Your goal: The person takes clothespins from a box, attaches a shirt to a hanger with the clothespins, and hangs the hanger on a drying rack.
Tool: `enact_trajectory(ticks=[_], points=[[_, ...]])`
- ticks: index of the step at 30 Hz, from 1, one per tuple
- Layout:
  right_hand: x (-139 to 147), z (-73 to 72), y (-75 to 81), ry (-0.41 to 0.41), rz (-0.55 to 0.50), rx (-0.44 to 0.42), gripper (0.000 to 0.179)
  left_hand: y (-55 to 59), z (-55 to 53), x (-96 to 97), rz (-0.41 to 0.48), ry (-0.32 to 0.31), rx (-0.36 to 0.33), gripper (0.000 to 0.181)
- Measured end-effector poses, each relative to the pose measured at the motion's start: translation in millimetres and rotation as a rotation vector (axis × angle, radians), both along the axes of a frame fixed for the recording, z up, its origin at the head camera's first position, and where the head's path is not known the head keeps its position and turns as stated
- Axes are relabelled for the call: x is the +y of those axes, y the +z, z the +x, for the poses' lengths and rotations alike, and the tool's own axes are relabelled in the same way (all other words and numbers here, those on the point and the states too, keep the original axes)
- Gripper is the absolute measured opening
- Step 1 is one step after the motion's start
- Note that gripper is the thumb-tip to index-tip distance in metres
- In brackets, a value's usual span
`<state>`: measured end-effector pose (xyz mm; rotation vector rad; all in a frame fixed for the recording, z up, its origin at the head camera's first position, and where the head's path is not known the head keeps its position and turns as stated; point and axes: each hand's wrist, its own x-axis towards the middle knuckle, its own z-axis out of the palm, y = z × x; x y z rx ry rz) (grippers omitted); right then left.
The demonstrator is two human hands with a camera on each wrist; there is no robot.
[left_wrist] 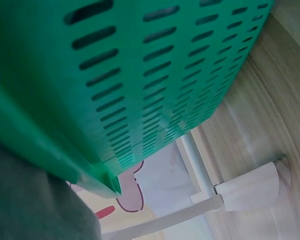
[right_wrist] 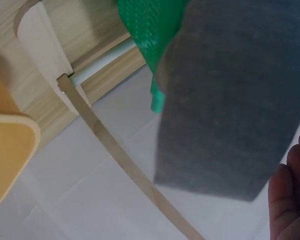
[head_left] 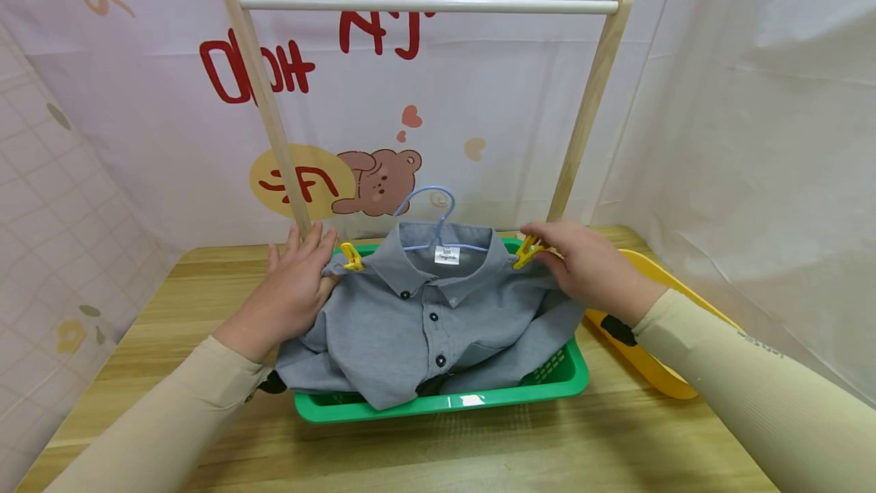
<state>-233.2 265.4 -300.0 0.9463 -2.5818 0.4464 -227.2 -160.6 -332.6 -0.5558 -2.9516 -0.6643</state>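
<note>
A grey button-up shirt (head_left: 390, 326) lies over a green basket (head_left: 445, 404), with a lilac hanger (head_left: 448, 211) inside its collar. Its hook points up. My left hand (head_left: 290, 291) rests on the shirt's shoulder at the left, fingers stretched forward, close beside one yellow clothespin (head_left: 352, 257) clipped there. At the opposite shoulder, my right hand (head_left: 582, 261) pinches a second yellow clothespin (head_left: 525, 252) between thumb and fingers. In the right wrist view, grey cloth (right_wrist: 235, 100) hangs in front of that hand's fingers (right_wrist: 282, 192).
Behind the basket stands a wooden rack with a white rail (head_left: 424, 4). A yellow container (head_left: 657, 356) sits to the right, partly behind my right forearm. Everything stands on a wood-grain table (head_left: 185, 326) before a printed backdrop (head_left: 479, 82).
</note>
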Motion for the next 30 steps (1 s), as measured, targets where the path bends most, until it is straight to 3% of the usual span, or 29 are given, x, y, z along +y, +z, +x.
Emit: enact_trajectory(ticks=[10,21,30], points=[[-2.7,2.0,3.1,-0.053,-0.009,-0.049,0.035,-0.6,-0.5,-1.1,0.006,0.001,0.0,0.068],[0.2,-0.7,-1.3,-0.013,-0.035,-0.045,0.056,-1.4,-1.6,-2.8,0.0,0.008,-0.015,0.07],[6.7,0.9,-3.3,-0.091,0.01,-0.143,0.062,0.7,-2.6,-4.3,-0.001,0.027,-0.04,0.069]])
